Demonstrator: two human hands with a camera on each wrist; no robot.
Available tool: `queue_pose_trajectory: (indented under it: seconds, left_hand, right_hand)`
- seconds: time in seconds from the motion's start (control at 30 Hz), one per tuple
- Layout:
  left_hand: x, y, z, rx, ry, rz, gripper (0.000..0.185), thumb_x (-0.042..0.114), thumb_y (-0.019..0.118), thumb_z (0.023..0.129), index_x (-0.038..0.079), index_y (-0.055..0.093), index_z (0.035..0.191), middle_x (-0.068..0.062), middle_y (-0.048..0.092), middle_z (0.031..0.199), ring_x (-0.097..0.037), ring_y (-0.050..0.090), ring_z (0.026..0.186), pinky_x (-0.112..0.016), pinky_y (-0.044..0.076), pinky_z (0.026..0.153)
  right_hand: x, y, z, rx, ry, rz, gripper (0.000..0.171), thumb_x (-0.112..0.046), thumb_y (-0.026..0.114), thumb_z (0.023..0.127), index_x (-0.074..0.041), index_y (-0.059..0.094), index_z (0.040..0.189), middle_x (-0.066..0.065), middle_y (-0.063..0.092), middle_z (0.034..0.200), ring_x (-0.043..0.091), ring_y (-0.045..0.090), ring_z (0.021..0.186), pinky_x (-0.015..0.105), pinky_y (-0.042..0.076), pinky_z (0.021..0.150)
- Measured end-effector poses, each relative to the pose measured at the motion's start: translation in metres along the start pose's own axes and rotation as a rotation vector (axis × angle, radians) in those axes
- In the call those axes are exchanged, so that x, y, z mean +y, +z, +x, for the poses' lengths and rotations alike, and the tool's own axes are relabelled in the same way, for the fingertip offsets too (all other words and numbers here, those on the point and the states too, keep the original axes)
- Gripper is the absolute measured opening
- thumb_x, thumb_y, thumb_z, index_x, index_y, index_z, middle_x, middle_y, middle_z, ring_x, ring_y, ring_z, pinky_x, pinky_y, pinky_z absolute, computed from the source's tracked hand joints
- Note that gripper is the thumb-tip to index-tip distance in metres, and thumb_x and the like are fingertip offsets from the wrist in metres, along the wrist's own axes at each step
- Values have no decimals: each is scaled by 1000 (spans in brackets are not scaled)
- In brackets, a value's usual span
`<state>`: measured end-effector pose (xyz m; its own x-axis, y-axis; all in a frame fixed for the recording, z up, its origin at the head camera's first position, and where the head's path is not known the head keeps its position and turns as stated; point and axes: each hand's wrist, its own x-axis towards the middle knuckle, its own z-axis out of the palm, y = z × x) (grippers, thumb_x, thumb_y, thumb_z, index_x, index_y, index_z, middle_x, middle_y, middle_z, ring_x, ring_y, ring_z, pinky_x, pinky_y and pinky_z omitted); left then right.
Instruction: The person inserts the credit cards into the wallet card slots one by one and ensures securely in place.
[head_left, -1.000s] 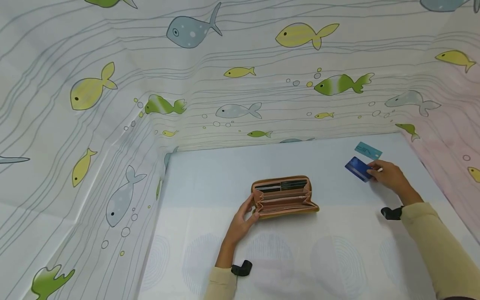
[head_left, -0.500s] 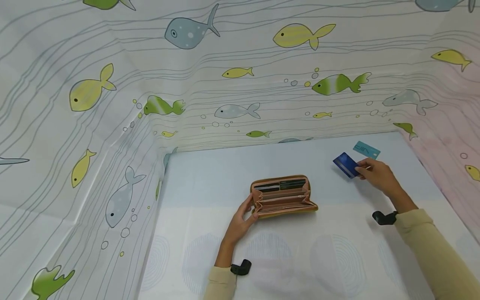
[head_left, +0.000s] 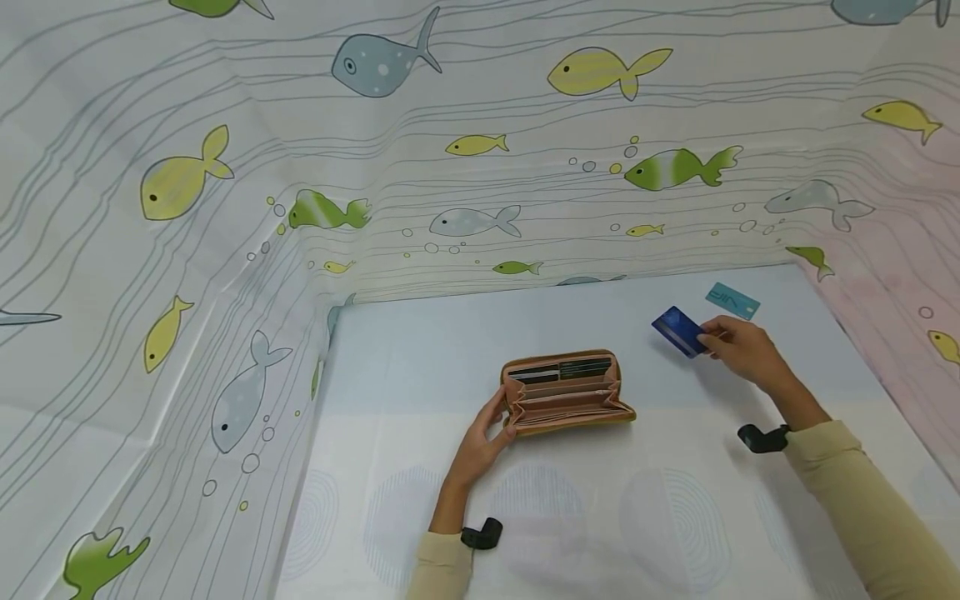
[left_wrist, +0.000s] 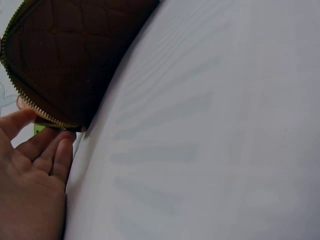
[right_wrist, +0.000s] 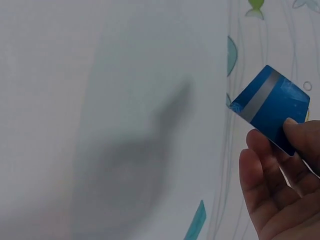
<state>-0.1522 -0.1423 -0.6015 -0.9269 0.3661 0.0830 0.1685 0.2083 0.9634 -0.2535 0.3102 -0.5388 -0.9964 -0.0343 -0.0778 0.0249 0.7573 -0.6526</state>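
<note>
A brown zip wallet (head_left: pixel 567 393) stands unzipped on the table, its pink-lined pockets facing up and dark cards in the upper slots. My left hand (head_left: pixel 480 446) grips its left end, thumb at the front edge and fingers behind. The left wrist view shows the quilted outside of the wallet (left_wrist: pixel 75 55) and its zip teeth beside the fingers. Off to the right, my right hand (head_left: pixel 746 348) pinches a blue bank card (head_left: pixel 678 332) by one end. In the right wrist view the card (right_wrist: pixel 272 102) shows a grey stripe, held up above the table.
A teal card (head_left: pixel 733 301) lies flat on the table behind the right hand. Fish-patterned sheeting (head_left: pixel 480 179) rises along the back and both sides of the white table (head_left: pixel 420 350). Each wrist carries a small black camera mount (head_left: pixel 482 534).
My right hand has moved left with the blue card, away from the teal card. The left hand and wallet have stayed in place.
</note>
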Motion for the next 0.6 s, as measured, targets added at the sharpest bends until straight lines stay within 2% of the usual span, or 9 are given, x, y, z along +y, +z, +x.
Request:
queue_pose_trajectory:
  seconds: [0.2,0.3,0.53,0.6]
  left_hand:
    - [-29,5,3,36,7,6,70,13,59,101,9,22,160,-17,33,161,-37,34,148,-57,32,117]
    - [-39,7,4,44,13,12,70,20,59,101,16,22,160,-12,34,161,-32,35,148,-53,33,118]
    - [-41,5,3,37,15,-11,71,33,61,101,25,23,160,-4,35,161,-24,34,149,-42,34,120]
    - [-36,4,3,27,0,-3,72,32,61,101,24,22,161,-4,34,162,-23,34,149,-41,33,120]
  right_hand:
    - [-13,1,-6,-8,-63,8,26,-15,56,103,3,60,121,29,67,110,35,70,91,45,61,75]
    - [-21,1,-9,-13,-96,4,24,-13,57,102,3,60,120,29,68,109,35,70,90,46,61,75]
    - [-39,4,-16,-18,-129,-9,23,-10,57,101,2,61,120,28,68,109,36,70,90,50,60,78]
    - [-44,5,-18,-16,-143,-5,23,-9,58,101,2,61,120,27,69,108,35,70,90,50,60,78]
